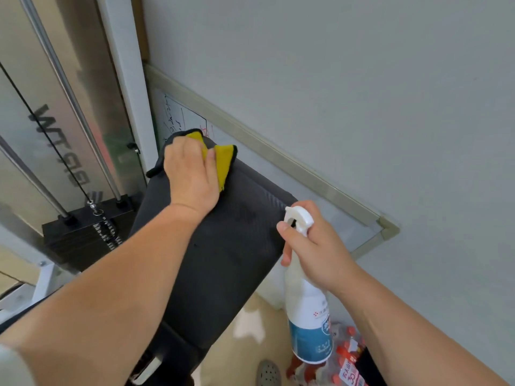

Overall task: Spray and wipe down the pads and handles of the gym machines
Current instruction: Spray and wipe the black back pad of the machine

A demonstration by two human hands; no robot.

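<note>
A dark grey back pad (223,254) of a gym machine slants up the middle of the view. My left hand (192,174) presses a yellow cloth with black edging (223,160) flat against the pad's top end. To the right of the pad, my right hand (315,246) grips the neck of a white spray bottle with a blue label (309,324), forefinger at the trigger. The nozzle points left toward the pad. A darker damp patch shows on the pad near the nozzle.
A black weight stack (80,235) with chrome guide rods and a cable stands at the left. A whiteboard (278,174) leans on the grey wall behind the pad. A pack of red-capped bottles (348,358) and a grey shoe (269,373) lie on the floor below.
</note>
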